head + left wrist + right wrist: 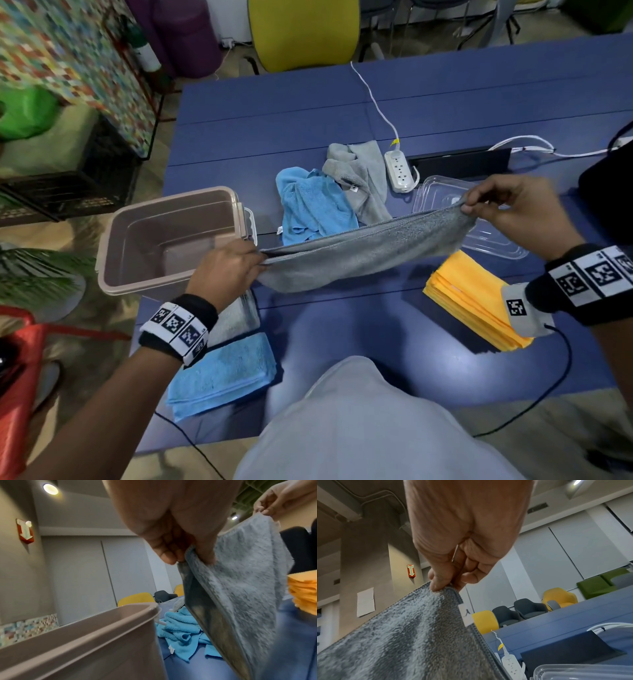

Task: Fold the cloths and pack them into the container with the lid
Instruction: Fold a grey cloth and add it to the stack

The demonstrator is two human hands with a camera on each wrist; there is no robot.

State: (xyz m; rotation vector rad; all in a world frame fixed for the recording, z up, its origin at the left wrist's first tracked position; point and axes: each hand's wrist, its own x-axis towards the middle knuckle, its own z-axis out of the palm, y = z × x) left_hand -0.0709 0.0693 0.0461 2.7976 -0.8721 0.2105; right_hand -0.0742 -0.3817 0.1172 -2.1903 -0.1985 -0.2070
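Note:
A grey cloth (363, 255) hangs stretched above the blue table (342, 102), folded double. My left hand (233, 267) pinches its left end (193, 555) and my right hand (513, 209) pinches its right corner (441, 588). The empty taupe container (164, 240) stands at the left, next to my left hand; its rim (85, 631) fills the left wrist view. Its clear lid (479, 236) lies flat under my right hand. Crumpled blue (311, 205) and grey (363, 178) cloths lie behind. Folded blue (222, 373), grey (236, 318) and yellow (472, 301) cloths lie near me.
A white power strip (399, 169) with its cable lies behind the cloths, beside a black slot (462, 161) in the table. Chairs stand beyond the far edge. My knee (359, 421) is below the near edge. A thin black cable (548, 387) hangs from my right wrist.

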